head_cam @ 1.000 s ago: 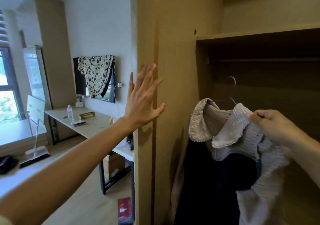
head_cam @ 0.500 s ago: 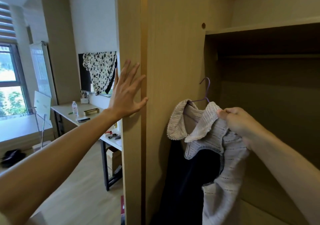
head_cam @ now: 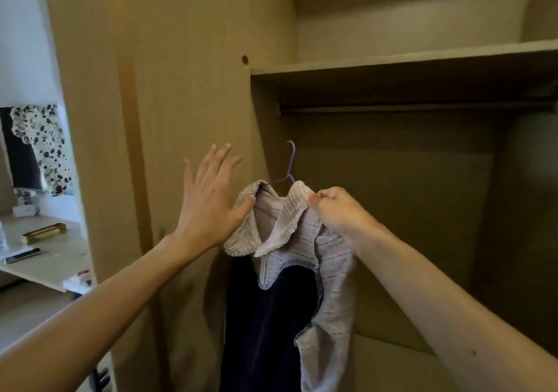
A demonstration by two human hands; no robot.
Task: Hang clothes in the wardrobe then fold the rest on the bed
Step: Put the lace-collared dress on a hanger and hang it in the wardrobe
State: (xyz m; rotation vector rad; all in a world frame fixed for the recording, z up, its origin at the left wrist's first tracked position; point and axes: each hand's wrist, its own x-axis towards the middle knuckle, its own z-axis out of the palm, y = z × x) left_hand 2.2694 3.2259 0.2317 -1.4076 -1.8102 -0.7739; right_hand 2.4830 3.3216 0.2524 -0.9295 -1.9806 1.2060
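A: What is sitting left of the wardrobe?

B: A pale desk is standing there, carrying a brass-coloured handle piece. Above it, a spotted cloth is hanging over a dark screen.

A: And the left hand?

B: The left hand is reaching up in front of the wardrobe's left upright, fingers straight and spread, gripping nothing. Its thumb is lying against the garment's left collar flap. I cannot tell whether the palm is touching the wood.

A: Where is the garment itself?

B: The garment, pale grey knit with a dark navy body, is hanging in the wardrobe's open mouth on a purple hanger. The hook is pointing up below the wardrobe's rail and is not touching it.

A: Who is carrying it, then?

B: The right hand is doing that, fingers curled tight and pinching the fabric at the right shoulder beside the collar. The collar is lying between the two hands.

A: Anything higher inside the wardrobe?

B: A shelf is running across just above the rail.
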